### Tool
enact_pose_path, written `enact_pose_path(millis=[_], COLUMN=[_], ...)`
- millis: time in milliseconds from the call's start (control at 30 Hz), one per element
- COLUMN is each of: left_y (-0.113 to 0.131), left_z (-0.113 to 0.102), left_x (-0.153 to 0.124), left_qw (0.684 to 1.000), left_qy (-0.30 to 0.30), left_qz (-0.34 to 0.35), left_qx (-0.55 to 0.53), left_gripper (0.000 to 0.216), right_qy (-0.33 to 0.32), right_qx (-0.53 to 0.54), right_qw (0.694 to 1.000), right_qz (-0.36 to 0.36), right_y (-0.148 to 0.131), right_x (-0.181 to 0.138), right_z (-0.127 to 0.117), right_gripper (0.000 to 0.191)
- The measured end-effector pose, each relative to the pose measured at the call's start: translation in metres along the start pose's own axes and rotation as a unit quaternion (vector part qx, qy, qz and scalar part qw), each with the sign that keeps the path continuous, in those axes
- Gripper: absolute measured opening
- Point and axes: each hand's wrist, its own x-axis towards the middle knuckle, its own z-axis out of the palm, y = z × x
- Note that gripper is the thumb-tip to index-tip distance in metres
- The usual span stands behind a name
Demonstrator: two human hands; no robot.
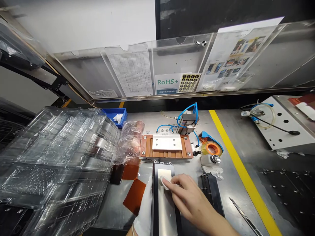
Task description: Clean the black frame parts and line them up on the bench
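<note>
Head view, white pad [163,181] under right fingers [175,189], seemingly on plate [164,208]

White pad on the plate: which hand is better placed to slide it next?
Right, probably: the right hand has fingertips on the white pad; the gloved left hand lies along the left edge of the plate, off the pad.

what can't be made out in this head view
All in the head view:
left hand: gloved, partly behind the dark-framed panel and cut by the bottom edge; grip unclear.
white pad: partly covered by the right hand fingers; pinched or pressed, unclear.
printed sheet: text too small, behind clear plastic.
metal tool: end cut off by the bottom edge.
</note>
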Motion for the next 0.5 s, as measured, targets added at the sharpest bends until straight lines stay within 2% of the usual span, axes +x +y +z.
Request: enact_pose_path(millis=[133,267,433,500], left_y=[0.002,0.004,0.001,0.000], left_z=[-0.006,-0.012,-0.011,-0.008], left_x=[-0.007,-0.017,-0.024,-0.025], left_qw=[1.000,0.999,0.998,0.997], left_qy=[0.017,0.024,0.009,0.000], left_qz=[0.000,-0.008,-0.046,-0.065], left_qx=[0.020,0.033,0.040,0.039], left_gripper=[0.034,0.037,0.042,0.044], right_qy=[-0.041,-0.083,-0.053,-0.052], right_qx=[-0.036,-0.034,-0.063,-0.057], right_qw=[0.998,0.994,0.985,0.989], right_qz=[-0.026,-0.067,-0.149,-0.129], right_y=[-0.009,-0.015,-0.018,-0.019], right_x=[0.011,0.003,-0.016,-0.027], right_z=[0.004,0.003,0.013,0.023], right_gripper=[0.041,0.044,0.028,0.015])
